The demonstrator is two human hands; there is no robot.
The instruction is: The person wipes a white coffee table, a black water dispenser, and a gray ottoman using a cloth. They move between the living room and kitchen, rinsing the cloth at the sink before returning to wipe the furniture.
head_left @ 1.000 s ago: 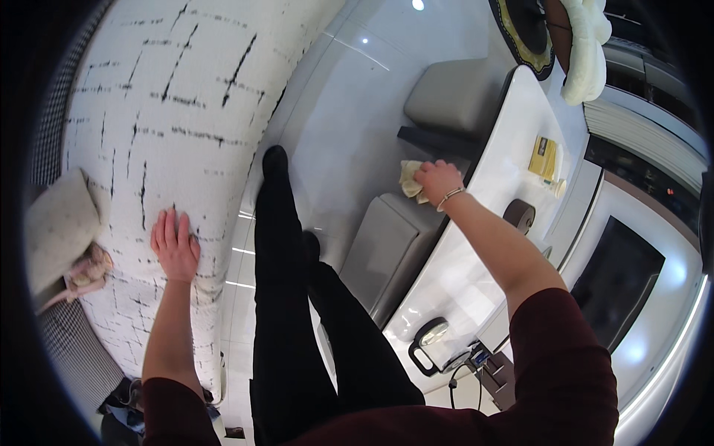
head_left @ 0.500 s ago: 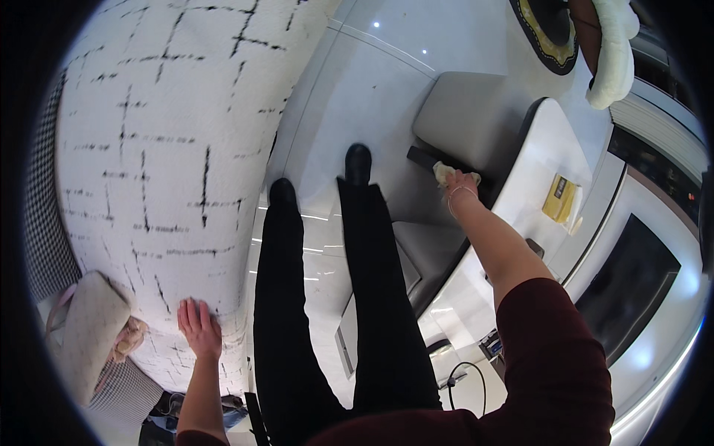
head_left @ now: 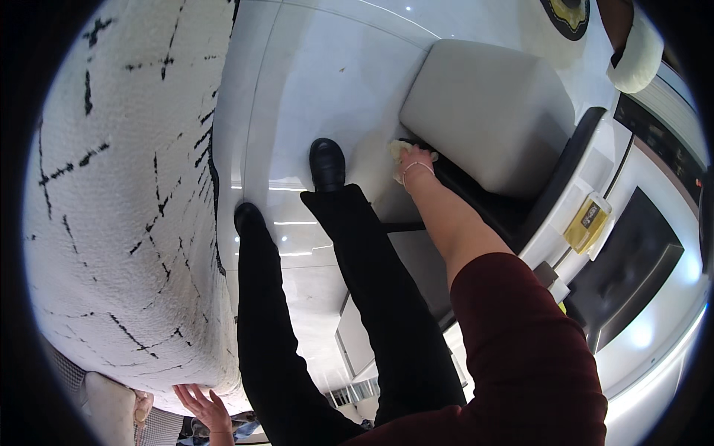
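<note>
My right hand (head_left: pixel 418 157) is closed on a crumpled cream cloth (head_left: pixel 400 150). It presses the cloth to the end of a low dark bar (head_left: pixel 476 199) under a white-topped table (head_left: pixel 552 236), beside a grey padded stool (head_left: pixel 483 111). At the lower left my left hand (head_left: pixel 208 412) has its fingers spread and holds nothing. Its fingertips rest against the edge of a white fluffy cover with black lines (head_left: pixel 126 223), which is draped over a large piece of furniture.
A yellow packet (head_left: pixel 586 223) lies on the table. A second grey stool (head_left: pixel 422 264) stands nearer me, partly behind my leg. My black shoes (head_left: pixel 327 165) stand on shiny pale floor tiles (head_left: pixel 294 82). A pale bag (head_left: pixel 110 401) sits at the lower left, and a dark screen (head_left: pixel 632 271) is at the right.
My view has dropped lower and closer to the stool. The right hand has moved with the cloth to the bar's left end. The left hand sits lower in view, its fingers more spread.
</note>
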